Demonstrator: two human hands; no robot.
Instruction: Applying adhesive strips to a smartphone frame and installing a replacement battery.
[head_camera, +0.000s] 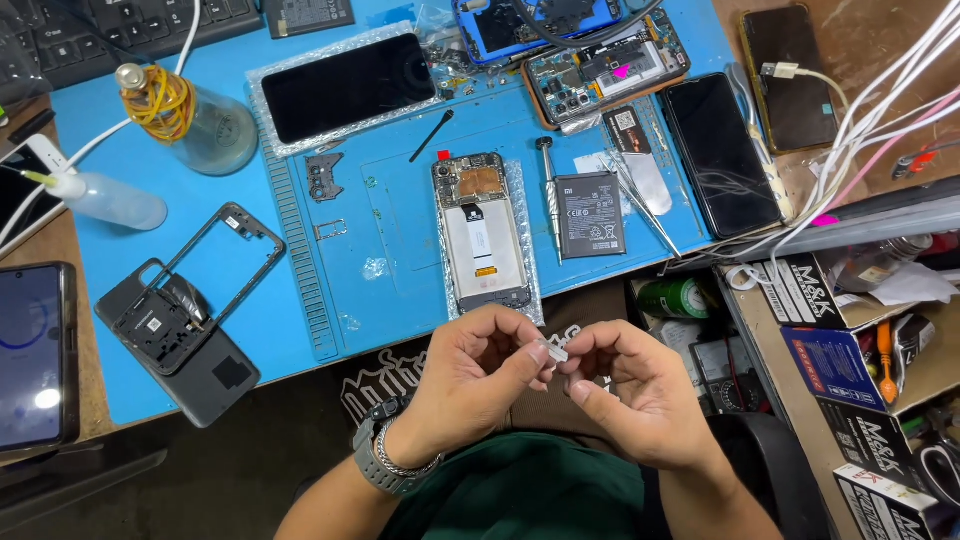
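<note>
My left hand (478, 380) and my right hand (625, 392) meet in front of my chest, below the table edge. Both pinch a small pale, clear scrap (556, 351) between thumbs and fingertips; what it is I cannot tell. A watch and a bracelet sit on my left wrist. Just beyond my hands an opened phone (480, 232) lies on clear wrap on the blue work mat (400, 220), its inner board and display back showing. A black battery (590, 214) and a screwdriver (549, 195) lie to its right.
A phone frame (228, 262) and dark back cover (185, 350) lie at left, near two bottles (195, 118). A display panel (345, 86), other opened phones (605, 65), tweezers (645, 205), a dark phone (720, 150) and white cables (870, 110) crowd the back and right. Boxes (850, 340) fill a shelf at right.
</note>
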